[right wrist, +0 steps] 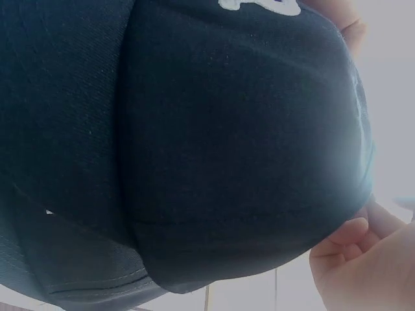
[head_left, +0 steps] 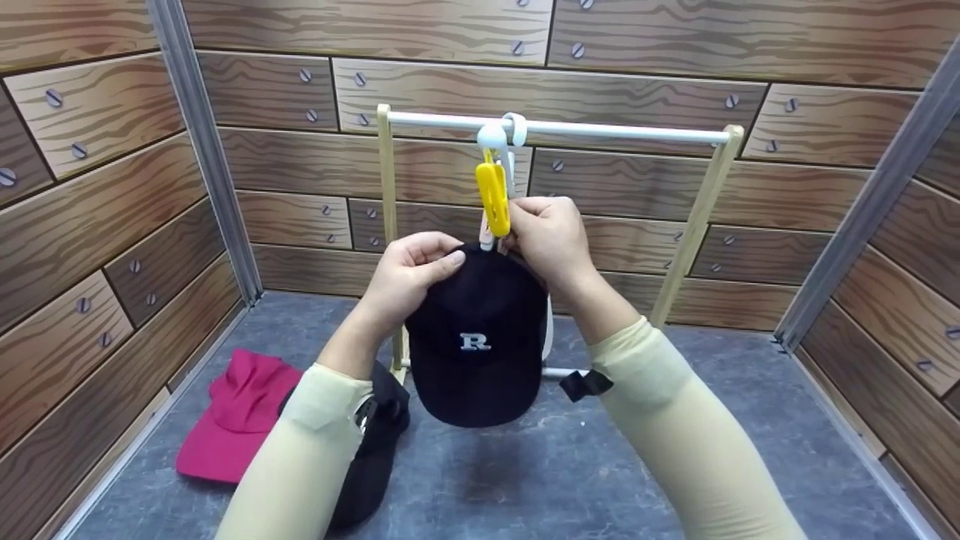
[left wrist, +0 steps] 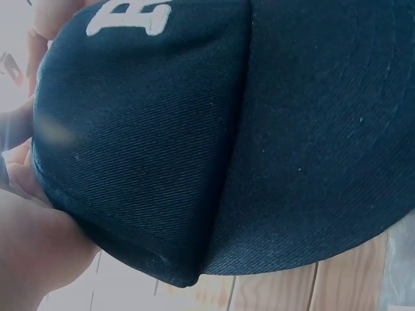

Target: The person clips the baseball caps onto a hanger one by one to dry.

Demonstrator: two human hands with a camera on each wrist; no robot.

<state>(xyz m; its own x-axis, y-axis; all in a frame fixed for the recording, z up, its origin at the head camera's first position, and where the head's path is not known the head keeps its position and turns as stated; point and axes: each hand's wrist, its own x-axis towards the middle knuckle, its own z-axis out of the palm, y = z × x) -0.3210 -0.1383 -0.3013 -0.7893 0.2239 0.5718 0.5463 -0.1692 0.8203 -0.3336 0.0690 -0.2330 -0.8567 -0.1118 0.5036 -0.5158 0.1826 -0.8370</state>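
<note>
A black baseball cap with a white letter R hangs brim down under a clip hanger. My left hand pinches the cap's crown near its top, thumb on the front. Just right of the crown's top, my right hand has curled fingers at a pale clothespin; the yellow clothespin partly hides its fingertips. The cap fills much of the left wrist view, with the left hand at its edge. In the right wrist view, the right hand is beside the crown.
The hanger hooks over the white rail of a wooden-sided rack. A magenta cap and another black cap lie on the grey floor at left. Wood-patterned walls enclose the space.
</note>
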